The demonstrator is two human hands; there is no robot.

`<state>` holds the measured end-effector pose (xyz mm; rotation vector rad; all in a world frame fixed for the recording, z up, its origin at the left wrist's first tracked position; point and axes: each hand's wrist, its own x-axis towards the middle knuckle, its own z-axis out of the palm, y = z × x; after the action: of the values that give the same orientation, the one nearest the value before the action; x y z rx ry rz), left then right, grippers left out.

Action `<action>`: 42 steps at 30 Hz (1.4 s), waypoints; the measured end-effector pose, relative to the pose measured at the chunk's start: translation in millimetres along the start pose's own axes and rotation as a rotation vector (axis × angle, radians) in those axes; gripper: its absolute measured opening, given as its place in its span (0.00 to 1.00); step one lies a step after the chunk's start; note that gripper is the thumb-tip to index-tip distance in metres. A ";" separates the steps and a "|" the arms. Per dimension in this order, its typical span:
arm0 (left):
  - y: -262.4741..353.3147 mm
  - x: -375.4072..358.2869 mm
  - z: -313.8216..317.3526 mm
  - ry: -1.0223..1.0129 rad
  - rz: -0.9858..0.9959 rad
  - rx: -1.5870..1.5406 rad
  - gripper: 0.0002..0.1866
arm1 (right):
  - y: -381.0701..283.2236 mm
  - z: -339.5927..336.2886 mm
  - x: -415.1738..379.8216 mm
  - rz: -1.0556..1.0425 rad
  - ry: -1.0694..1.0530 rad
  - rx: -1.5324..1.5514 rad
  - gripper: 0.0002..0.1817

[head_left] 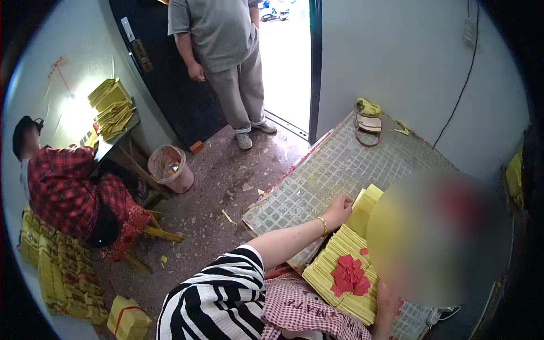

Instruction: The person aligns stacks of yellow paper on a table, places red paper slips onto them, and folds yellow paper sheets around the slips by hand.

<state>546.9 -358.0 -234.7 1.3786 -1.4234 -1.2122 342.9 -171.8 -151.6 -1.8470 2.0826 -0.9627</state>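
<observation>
My left hand [338, 208], with a gold bracelet at the wrist, is at the edge of a folded yellow paper [365, 207]. Its fingers are curled in and appear to pinch that edge. Below it lies a wide stack of folded yellow papers [323, 277], packed tightly side by side. Small red paper slips [350, 276] are heaped on the stack. My right hand [387, 303] rests against the stack's near right side; its fingers are mostly hidden by a large blurred patch, which also covers whatever lies farther right.
The papers lie on a grid-patterned worktop [317, 187], with a small bag [368, 127] at its far end. A person in grey [218, 56] stands by the open door. Another in a plaid shirt [62, 181] sits left, near a pink bucket [173, 170] and bundled yellow paper [129, 317].
</observation>
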 end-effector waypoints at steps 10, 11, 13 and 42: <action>3.9 -2.1 -0.3 -0.018 -0.037 -0.001 0.14 | -9.1 -4.8 1.6 0.019 -0.011 -0.016 0.23; 7.1 -2.5 -1.9 -0.028 -0.043 -0.002 0.14 | -10.7 -5.4 2.9 0.023 -0.014 -0.009 0.23; 8.6 -1.3 -4.5 -0.041 -0.048 -0.003 0.14 | -11.8 -5.6 4.3 0.029 -0.014 -0.003 0.23; -6.7 1.4 -8.5 -0.106 -0.085 -0.139 0.17 | -4.5 -0.4 4.5 -0.168 0.100 -0.096 0.23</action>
<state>556.6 -359.9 -239.4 1.3074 -1.3358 -1.4304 345.4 -175.9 -147.5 -2.0907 2.0906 -1.0304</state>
